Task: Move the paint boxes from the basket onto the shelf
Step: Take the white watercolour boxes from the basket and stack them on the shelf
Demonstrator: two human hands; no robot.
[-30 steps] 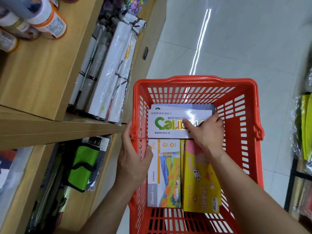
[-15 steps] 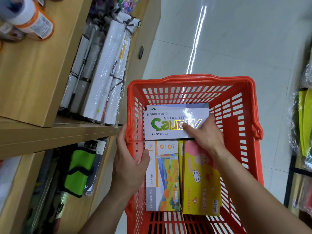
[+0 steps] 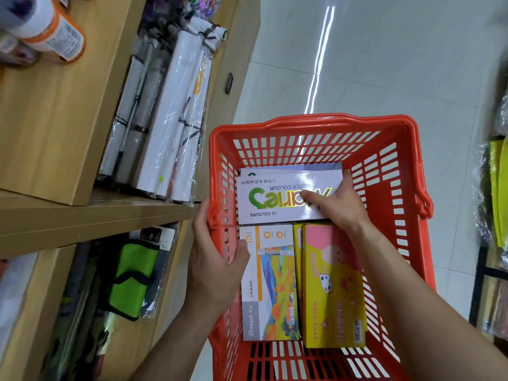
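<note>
A red plastic basket (image 3: 319, 127) holds several paint boxes. At its far end, my right hand (image 3: 338, 204) grips a white water-colour box (image 3: 275, 199) with green lettering, thumb on top and fingers around its right end. Another white box (image 3: 291, 168) lies under it. Nearer me lie a white and orange landscape box (image 3: 270, 287) and a yellow and pink box (image 3: 332, 284). My left hand (image 3: 214, 259) clasps the basket's left rim, thumb inside. The wooden shelf (image 3: 55, 111) is on the left.
Orange-labelled bottles (image 3: 52, 31) stand at the shelf's back left. Plastic-wrapped white rolls (image 3: 170, 116) lie on the shelf below. A green pouch (image 3: 132, 279) sits on the lower shelf. White tiled floor (image 3: 384, 64) lies ahead. Yellow wrapped goods (image 3: 497, 193) are at the right edge.
The white box's right end has lifted slightly in my right hand. My left hand keeps its hold on the basket rim. The view has shifted a little.
</note>
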